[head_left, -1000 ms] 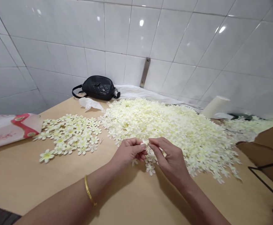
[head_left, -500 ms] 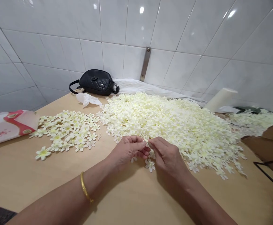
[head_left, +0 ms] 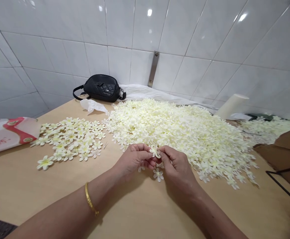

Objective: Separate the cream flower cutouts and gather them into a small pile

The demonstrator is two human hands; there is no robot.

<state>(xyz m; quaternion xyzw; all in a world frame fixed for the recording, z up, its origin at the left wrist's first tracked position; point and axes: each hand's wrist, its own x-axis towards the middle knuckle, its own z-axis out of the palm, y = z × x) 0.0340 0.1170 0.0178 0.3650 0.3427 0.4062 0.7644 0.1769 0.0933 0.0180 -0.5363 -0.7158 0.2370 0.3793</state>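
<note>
Two hands pinch one white flower (head_left: 155, 152) at the near edge of a large heap

The left hand (head_left: 136, 159) grips the flower between thumb and fingers, while the right hand (head_left: 177, 164) pinches its other side; the flower is held above the table (head_left: 125, 205), with a loose blossom (head_left: 158, 174) lying just below. This one looks partway through handling. The smaller spread of flowers (head_left: 71, 139) on the left, with more strongly yellow centres, may be the finished share, though nothing here confirms it. If so, most is left: the heap of pale flowers (head_left: 174, 129) beyond the hands is far larger than that spread
</note>
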